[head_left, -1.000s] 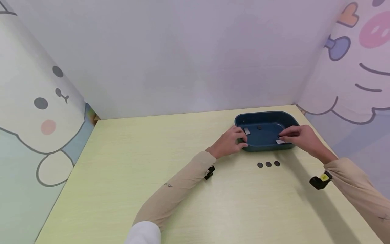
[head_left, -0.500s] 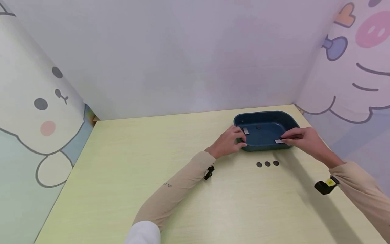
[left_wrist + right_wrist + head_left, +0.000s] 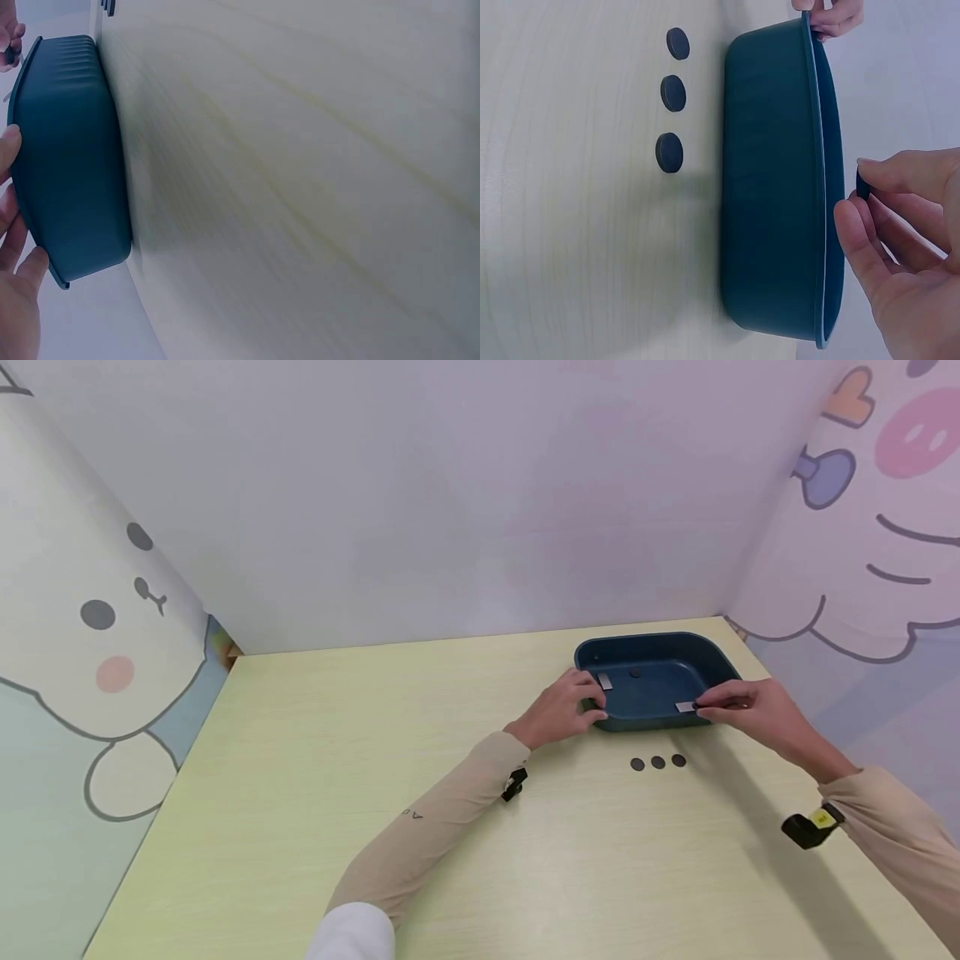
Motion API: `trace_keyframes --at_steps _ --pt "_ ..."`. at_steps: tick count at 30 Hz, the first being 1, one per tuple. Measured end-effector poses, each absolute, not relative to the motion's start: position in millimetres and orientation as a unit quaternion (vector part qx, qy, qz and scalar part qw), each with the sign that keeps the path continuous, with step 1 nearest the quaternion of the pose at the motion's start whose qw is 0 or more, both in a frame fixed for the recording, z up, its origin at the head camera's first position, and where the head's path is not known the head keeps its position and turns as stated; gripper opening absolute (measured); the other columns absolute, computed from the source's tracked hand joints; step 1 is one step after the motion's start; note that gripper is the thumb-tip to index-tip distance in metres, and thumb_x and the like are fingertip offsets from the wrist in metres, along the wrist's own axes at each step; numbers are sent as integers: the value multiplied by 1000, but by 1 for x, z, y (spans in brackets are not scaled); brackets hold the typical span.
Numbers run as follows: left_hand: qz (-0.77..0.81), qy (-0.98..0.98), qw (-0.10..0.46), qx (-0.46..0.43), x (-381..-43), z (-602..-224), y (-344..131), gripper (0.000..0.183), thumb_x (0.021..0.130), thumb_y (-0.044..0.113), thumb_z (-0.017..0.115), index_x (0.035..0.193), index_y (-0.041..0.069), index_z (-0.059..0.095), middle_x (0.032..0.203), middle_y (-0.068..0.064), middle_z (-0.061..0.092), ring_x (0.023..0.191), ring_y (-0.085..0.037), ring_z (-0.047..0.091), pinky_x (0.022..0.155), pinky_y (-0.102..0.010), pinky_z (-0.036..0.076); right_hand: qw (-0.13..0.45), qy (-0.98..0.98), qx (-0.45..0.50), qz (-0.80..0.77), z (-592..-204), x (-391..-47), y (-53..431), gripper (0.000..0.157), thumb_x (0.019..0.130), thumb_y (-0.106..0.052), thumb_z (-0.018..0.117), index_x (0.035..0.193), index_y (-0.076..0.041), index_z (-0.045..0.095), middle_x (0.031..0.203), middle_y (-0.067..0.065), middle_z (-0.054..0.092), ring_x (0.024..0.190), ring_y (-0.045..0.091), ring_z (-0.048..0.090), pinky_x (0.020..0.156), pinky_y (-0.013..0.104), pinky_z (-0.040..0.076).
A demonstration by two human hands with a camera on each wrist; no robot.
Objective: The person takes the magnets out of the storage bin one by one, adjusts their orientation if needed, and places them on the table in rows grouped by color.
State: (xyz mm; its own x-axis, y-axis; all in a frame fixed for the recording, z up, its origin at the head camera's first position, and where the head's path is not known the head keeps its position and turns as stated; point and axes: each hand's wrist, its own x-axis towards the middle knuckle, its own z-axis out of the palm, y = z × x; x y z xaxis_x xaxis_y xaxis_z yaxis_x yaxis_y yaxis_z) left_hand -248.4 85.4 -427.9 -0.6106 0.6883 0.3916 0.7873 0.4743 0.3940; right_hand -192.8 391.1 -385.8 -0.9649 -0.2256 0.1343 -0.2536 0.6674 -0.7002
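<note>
Tray (image 3: 645, 724) | left hand (image 3: 558, 712) gripping its left end | right hand (image 3: 767, 720) pinching dark disc (image 3: 863, 184) above its right

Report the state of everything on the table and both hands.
Tray, upright on the table
Three discs, flat in a row, apart
Inner disc, inside the tray
Held disc, off the table
White pieces, inside the tray, apart
Left hand, gripping the tray's rim
Right hand, pinching the held disc
</note>
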Motion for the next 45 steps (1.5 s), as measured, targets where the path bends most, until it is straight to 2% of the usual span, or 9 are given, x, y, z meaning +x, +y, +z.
trace_keyframes --at_steps 13,21,45 --pt "-286 -853 77 -429 -249 -428 85 14 90 26 67 96 13 69 101 3 56 100 -13 46 94 -19 35 11 -913 130 387 -390 -186 393 21 84 -17 73 100 -3 72 93 -9 68 79 0 65 66 15 50" --pt "-283 -856 75 -426 -249 -429 85 12 90 26 66 96 15 68 102 3 56 99 -11 46 93 -18 35 14 -903 139 407 -396 -185 394 20 83 -10 73 99 1 71 93 -10 67 81 -2 64 67 17 51" --pt "-293 -853 71 -425 -250 -429 85 11 90 25 66 95 15 68 101 3 56 99 -11 47 94 -18 35 7 -896 138 421 -413 -179 397 20 81 -8 75 98 1 71 95 -2 68 86 -4 61 68 17 52"
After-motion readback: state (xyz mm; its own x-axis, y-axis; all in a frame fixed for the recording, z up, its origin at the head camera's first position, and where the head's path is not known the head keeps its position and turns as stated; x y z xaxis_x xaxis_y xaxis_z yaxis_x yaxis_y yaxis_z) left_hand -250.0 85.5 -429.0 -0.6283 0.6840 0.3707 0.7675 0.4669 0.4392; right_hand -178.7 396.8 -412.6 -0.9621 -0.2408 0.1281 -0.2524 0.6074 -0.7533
